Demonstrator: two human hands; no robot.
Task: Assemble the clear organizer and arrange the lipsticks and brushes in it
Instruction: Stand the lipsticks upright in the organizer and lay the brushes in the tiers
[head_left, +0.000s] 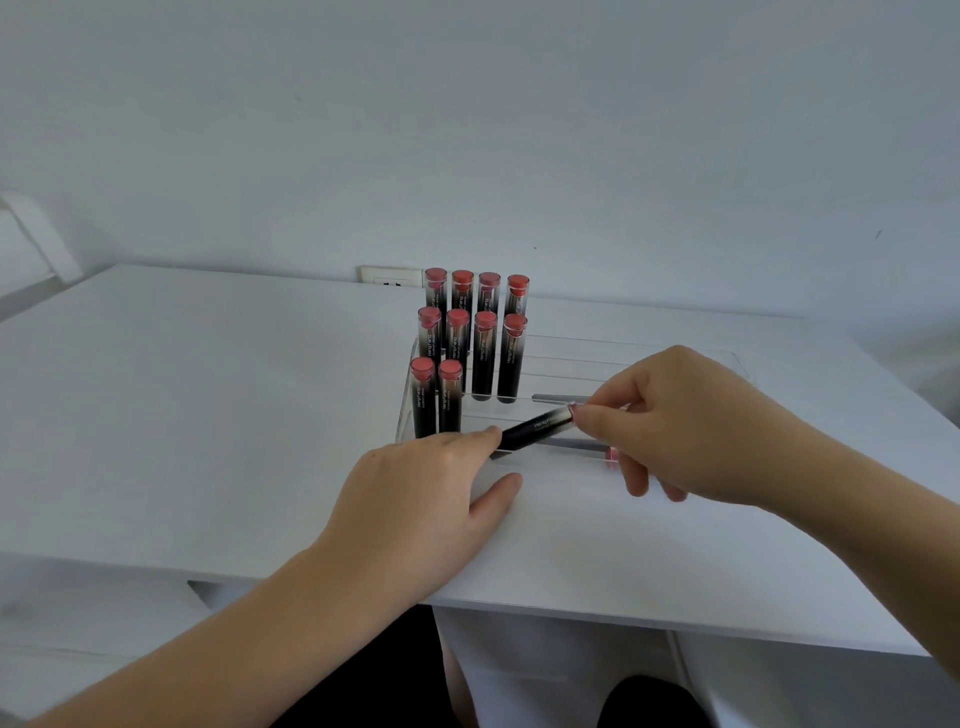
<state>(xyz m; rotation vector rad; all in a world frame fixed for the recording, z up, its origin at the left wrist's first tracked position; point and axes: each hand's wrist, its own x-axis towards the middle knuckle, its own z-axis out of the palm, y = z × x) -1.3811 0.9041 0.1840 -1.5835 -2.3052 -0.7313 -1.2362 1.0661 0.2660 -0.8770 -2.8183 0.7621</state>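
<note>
The organizer (571, 358) sits assembled on the white table (208, 389), ten lipsticks (470, 343) upright in its left slots, so she is filling the near row. Her right hand (670, 421) pinches one more lipstick (537, 428) by its cap end, the tube slanting over the front edge, while her left hand (415, 493) lies with relaxed fingers, fingertip touching the tube's dark end. Two grey handles, likely brushes (561, 398), lie flat in the right part. Next, I'd say, tip the tube upright and drop it beside the near pair
</note>
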